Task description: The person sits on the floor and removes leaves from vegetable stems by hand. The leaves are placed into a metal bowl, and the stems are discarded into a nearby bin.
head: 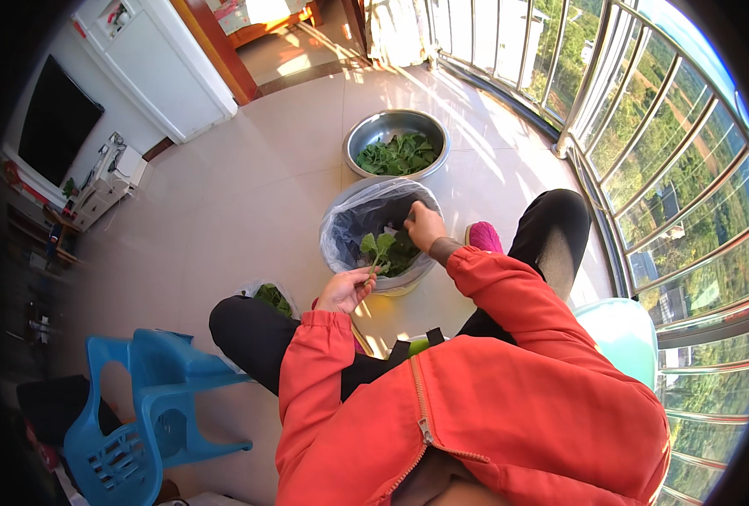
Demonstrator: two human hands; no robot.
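Between the fingertips of my left hand (347,290) is the stem of a leafy green sprig (379,248), held over the near rim of a bin. The bin is lined with a clear plastic bag (342,243), and dark green leaves (401,254) lie inside it. My right hand (425,226) is over the bin's right side with its fingers curled downward; whether anything is in them is hidden. Just beyond the bin, a stainless steel basin (353,142) holds a heap of picked green leaves (399,155).
A plastic bag of greens (273,297) sits beside my left knee. To the left stands a blue plastic chair (153,379). Metal railing (649,145) curves along the right, near a pale turquoise plastic seat (621,329). A white cabinet (159,69) stands at the far left.
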